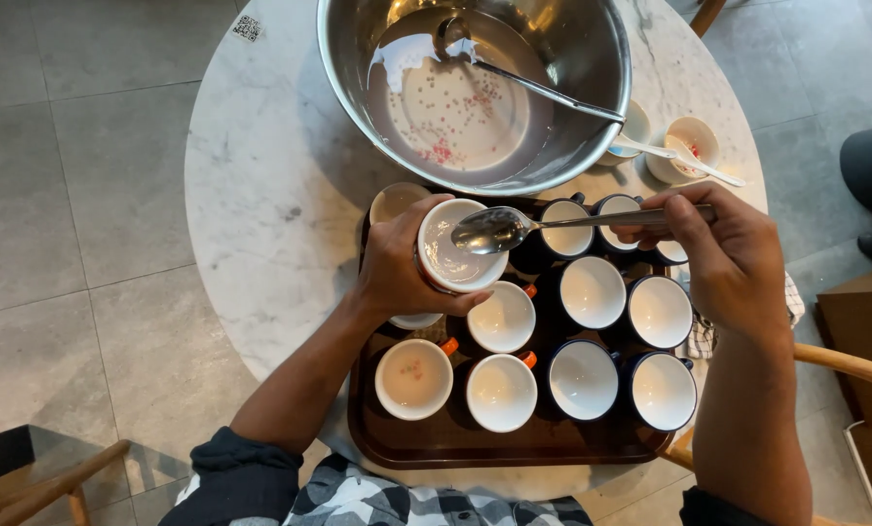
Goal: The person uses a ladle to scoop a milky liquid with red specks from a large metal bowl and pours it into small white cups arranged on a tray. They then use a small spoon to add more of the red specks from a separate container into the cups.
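My left hand grips a white cup, tilted toward me above a dark brown tray. My right hand holds a metal spoon by its handle, and the spoon's bowl hovers over the cup's mouth. A pale milky liquid coats the inside of the cup. The tray carries several cups filled with the same pale liquid, some with orange handles, some dark blue outside.
A large steel bowl with milky liquid, pink bits and a ladle stands at the back of the round marble table. Two small cups with white spoons sit to its right. Wooden chair arms flank me.
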